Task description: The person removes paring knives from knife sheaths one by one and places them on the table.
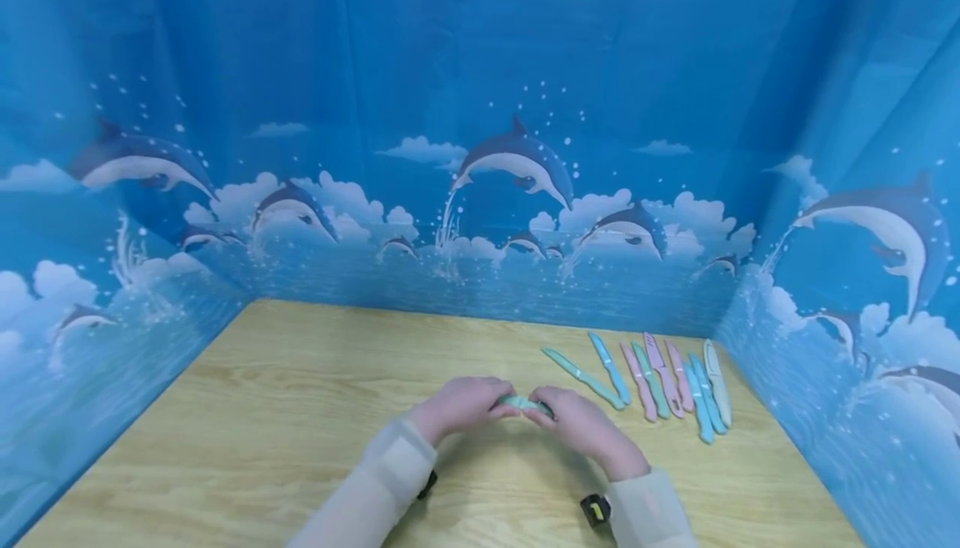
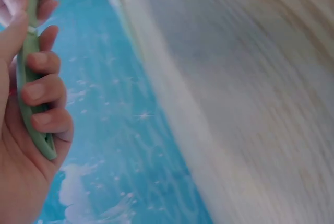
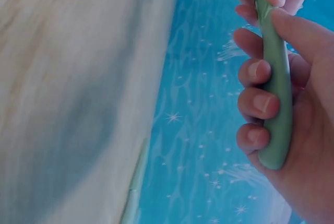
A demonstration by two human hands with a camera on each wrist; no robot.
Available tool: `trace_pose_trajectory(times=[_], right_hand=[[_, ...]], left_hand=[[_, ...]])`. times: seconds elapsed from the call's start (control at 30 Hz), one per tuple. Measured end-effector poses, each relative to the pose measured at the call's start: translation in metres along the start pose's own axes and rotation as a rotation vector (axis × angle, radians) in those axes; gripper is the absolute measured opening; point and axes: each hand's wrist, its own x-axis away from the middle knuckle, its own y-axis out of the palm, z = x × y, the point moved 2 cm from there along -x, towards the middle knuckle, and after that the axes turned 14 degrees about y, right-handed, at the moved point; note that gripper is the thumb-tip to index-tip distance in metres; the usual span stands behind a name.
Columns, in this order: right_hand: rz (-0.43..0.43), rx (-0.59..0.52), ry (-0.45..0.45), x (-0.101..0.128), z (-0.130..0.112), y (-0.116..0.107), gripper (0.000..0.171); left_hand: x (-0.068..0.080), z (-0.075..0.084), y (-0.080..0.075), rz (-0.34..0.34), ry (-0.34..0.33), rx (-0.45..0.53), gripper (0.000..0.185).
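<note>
Both hands hold one slim green knife (image 1: 520, 402) over the middle of the table. My left hand (image 1: 468, 404) has its fingers curled round one end. In the left wrist view, that end of the knife (image 2: 32, 83) shows a small slot near its tip. My right hand (image 1: 573, 421) grips the other half, a smooth rounded length of the knife (image 3: 277, 98), with the thumb pressed along it. The hands nearly meet at the joint in the knife's middle, where a pale band shows in the left wrist view. Fingers hide parts of both halves.
On the wood-grain table (image 1: 225, 414), several knives lie in a loose row at the right, including a green knife (image 1: 583, 378), a blue knife (image 1: 610, 369), a pink knife (image 1: 639, 383) and a pale green knife (image 1: 717, 383). A blue dolphin-print curtain (image 1: 375, 198) surrounds the table's back and sides.
</note>
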Motion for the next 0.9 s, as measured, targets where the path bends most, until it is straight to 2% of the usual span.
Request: trace_pose_trajectory(times=[0.23,0.4,0.6,0.9], right_hand=[[0.003,0.022,-0.058,0.005,-0.008,-0.004,0.026],[0.023,0.036,-0.099,0.008,-0.015,-0.009,0.028],[0.026,0.063,-0.118,0.009,-0.02,-0.011,0.027],[-0.009,0.061,-0.131,0.012,-0.021,-0.009,0.024]], left_hand=[[0.013,0.014,-0.008,0.046,-0.037,-0.005,0.026],[0.02,0.021,-0.014,0.1,-0.022,-0.016,0.025],[0.026,0.024,-0.015,0.155,-0.008,-0.069,0.028],[0.031,0.025,-0.01,0.17,0.009,-0.078,0.027]])
